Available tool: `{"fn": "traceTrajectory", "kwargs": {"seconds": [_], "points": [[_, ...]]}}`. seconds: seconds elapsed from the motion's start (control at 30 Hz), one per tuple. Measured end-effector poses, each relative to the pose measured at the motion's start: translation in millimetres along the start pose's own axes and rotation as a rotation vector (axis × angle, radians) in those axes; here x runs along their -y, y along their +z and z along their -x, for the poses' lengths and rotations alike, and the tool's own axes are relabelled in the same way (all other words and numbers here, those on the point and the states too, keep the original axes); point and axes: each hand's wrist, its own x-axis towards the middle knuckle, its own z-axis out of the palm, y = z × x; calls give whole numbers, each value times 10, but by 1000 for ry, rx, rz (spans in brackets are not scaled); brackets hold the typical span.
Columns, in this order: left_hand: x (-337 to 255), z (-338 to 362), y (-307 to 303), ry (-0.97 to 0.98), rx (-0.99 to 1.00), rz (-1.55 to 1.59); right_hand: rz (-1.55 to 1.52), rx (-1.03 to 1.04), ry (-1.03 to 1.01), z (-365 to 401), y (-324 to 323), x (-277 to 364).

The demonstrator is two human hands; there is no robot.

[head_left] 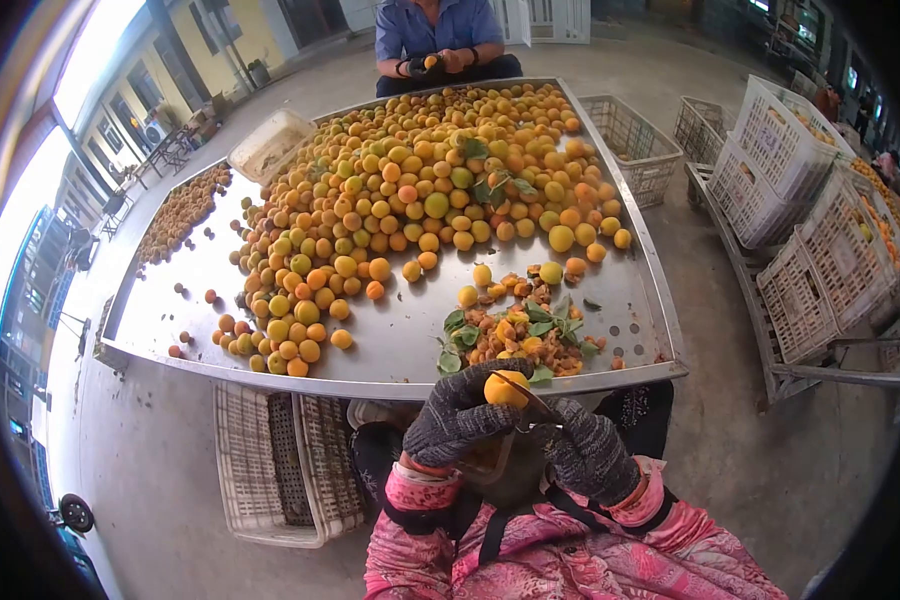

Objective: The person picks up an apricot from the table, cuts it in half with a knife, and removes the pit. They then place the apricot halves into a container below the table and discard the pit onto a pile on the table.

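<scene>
My left hand (457, 415), in a dark grey knit glove, holds a yellow-orange apricot (507, 390) just below the near edge of a metal table (400, 385). My right hand (588, 452), gloved alike, is closed on a thin knife (530, 397) whose blade lies against the fruit. Beyond my hands sits a heap of apricot scraps (520, 335) with green leaves. A large pile of whole apricots (390, 190) covers much of the tabletop behind it.
Across the table a person (438, 40) in a blue shirt holds a fruit. A white tray (270, 145) rests at the left edge. Slatted crates (288, 465) stand below the near edge, and stacked crates (785, 150) sit on a cart at right.
</scene>
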Motion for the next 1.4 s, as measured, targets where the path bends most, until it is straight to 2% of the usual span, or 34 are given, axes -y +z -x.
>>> {"fn": "traceTrajectory", "kwargs": {"seconds": [0.17,0.23,0.27,0.33,0.37,0.43,0.5,0.57,0.6,0.63,0.67,0.77,0.83,0.9,0.97,1.03,1.07,1.1,1.13,1.17,1.23,1.3,1.33,1.37,1.4], "points": [[-47,6,63,-36,-30,-52,113,77,9,22,-43,50],[-56,-4,66,-38,-21,-74,-103,65,170,-2,-72,94],[-53,-1,68,-41,-13,-97,-102,63,174,2,-73,52],[-16,-7,51,-67,-4,-139,160,140,-67,-22,-81,-44],[0,-8,48,-91,2,-182,163,138,-66,-39,-110,1],[17,-4,72,-57,18,-166,-123,187,175,-134,-188,205],[40,8,115,-25,32,-153,-72,145,104,-119,-169,187],[99,7,211,-19,-73,21,-21,99,32,-111,-114,162],[130,-1,305,-22,-70,20,-88,11,107,-112,-45,163],[160,-11,431,40,-171,191,-154,-77,182,-105,13,155],[170,-22,512,107,-270,361,-153,-78,178,-87,63,110],[181,-4,557,89,-356,292,-114,-163,61,-65,117,-7],[105,21,499,33,-291,297,-78,61,33,-60,-32,-73],[6,2,447,-10,-223,301,-48,121,41,-122,-194,30],[-57,-24,423,122,-179,21,-18,177,49,-170,-285,52],[1,-13,355,104,-198,2,402,162,-433,-198,-313,15],[27,3,333,87,-216,-17,400,160,-433,-191,-251,17],[64,0,394,86,-215,-20,153,82,-219,-171,-126,30],[137,-17,516,127,-297,69,-94,5,-4,-142,-16,34],[204,-19,598,167,-381,160,-96,5,-3,-106,64,26],[312,-46,526,196,-442,49,-165,-121,119,-61,168,-14],[314,-16,474,266,-350,-401,-154,-106,117,-54,139,-82],[261,-17,455,265,-350,-400,-143,-96,101,-69,98,-105],[172,-40,434,146,-335,-172,-142,-96,96,-117,4,-112],[105,-51,404,24,-315,54,150,7,-139,-168,-120,-99]]}}
